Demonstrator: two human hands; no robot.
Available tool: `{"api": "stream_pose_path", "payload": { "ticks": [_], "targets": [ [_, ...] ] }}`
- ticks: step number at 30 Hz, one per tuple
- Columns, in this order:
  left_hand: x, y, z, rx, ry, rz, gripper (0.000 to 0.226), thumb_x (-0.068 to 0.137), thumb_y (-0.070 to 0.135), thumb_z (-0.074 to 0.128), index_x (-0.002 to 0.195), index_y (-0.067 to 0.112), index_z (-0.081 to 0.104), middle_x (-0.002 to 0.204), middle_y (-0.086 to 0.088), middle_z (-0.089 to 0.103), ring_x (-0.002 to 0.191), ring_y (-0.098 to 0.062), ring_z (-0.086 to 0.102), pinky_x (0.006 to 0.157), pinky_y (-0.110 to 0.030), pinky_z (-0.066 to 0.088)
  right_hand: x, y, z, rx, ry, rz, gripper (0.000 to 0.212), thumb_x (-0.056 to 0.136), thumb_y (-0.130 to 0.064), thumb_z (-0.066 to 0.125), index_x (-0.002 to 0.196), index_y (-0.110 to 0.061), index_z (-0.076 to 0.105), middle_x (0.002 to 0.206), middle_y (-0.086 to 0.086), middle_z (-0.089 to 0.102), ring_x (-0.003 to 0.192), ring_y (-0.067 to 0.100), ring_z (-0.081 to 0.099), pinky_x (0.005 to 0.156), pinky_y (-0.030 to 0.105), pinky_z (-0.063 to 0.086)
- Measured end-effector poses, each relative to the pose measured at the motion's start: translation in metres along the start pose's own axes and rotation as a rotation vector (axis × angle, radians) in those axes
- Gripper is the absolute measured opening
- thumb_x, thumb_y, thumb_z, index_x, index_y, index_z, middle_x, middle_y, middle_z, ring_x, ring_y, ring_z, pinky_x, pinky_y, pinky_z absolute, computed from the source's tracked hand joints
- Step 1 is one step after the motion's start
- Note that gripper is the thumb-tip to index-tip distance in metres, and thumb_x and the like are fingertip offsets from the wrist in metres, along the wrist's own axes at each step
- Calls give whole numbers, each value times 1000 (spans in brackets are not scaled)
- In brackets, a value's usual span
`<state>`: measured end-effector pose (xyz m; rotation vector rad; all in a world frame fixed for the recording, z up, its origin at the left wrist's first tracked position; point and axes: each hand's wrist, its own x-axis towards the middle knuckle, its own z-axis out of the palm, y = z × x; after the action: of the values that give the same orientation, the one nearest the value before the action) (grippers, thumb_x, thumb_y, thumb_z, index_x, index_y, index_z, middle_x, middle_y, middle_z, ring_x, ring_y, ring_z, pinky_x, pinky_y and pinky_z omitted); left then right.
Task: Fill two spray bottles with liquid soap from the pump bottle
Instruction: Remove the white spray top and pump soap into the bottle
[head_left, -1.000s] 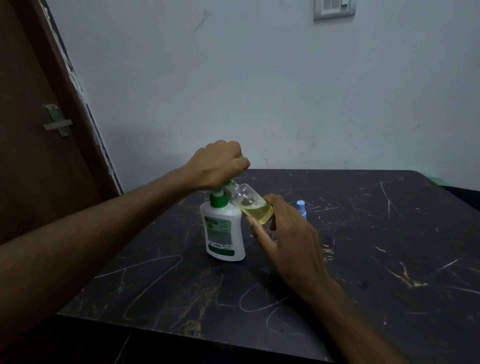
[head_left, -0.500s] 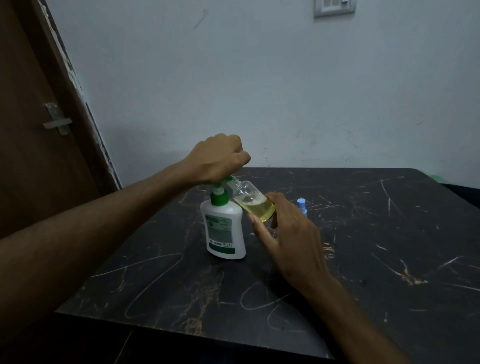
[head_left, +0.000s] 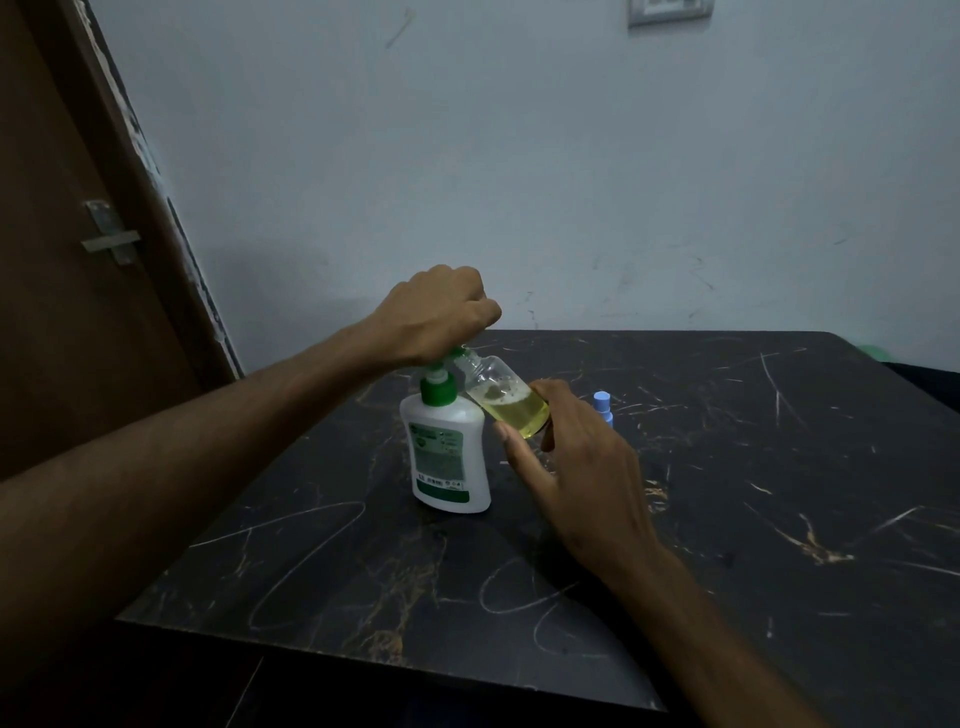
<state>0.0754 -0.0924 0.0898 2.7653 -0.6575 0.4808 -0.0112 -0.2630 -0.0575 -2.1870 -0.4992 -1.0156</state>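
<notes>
The pump bottle (head_left: 449, 457) stands upright on the table (head_left: 727, 493), white with a green collar, and the left hand (head_left: 436, 317) sits fisted on top of its pump head, fingers curled down over it. Compared with a second ago the fist has risen slightly and more of the green stem shows beneath it, so the pump looks to be on its upstroke between presses rather than delivering soap. The right hand (head_left: 576, 467) holds the clear spray bottle (head_left: 506, 397) tilted, its open neck pushed up against the nozzle under the left fist, with thumb and fingers (head_left: 514, 449) pinching its lower end. Yellow liquid fills roughly the lower half of that bottle, much the same level as a moment earlier. My judgement is that this bottle needs several more strokes before it is full. A blue spray cap (head_left: 602, 405) shows just behind the right hand; whether it sits on the second bottle is hidden, and that bottle's filling cannot be judged.
</notes>
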Motion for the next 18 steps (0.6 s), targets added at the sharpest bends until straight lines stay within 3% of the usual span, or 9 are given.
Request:
{"api": "stream_pose_path", "payload": {
  "ticks": [5, 10, 18],
  "targets": [
    [-3, 0, 1, 13, 15, -11, 33, 84, 37, 42, 61, 20, 26, 59, 3, 33, 58, -19, 27, 58, -35, 24, 0, 0, 2, 8, -6, -11, 34, 101, -51, 53, 121, -24, 57, 98, -13, 62, 78, 1, 52, 63, 17, 47],
    [0, 3, -3, 22, 14, 1, 32, 82, 35, 43, 63, 21, 22, 58, 3, 30, 60, -20, 26, 58, -37, 23, 0, 1, 0, 20, 0, 3, 33, 101, -52, 53, 121, -26, 55, 96, -19, 53, 77, 0, 52, 63, 19, 48],
    [-3, 0, -1, 4, 27, -40, 33, 87, 36, 45, 63, 21, 27, 63, 3, 37, 60, -19, 30, 58, -36, 25, -1, 0, 0, 22, -18, 2, 34, 101, -52, 53, 123, -26, 54, 99, -16, 59, 79, 3, 54, 64, 23, 53]
  ]
}}
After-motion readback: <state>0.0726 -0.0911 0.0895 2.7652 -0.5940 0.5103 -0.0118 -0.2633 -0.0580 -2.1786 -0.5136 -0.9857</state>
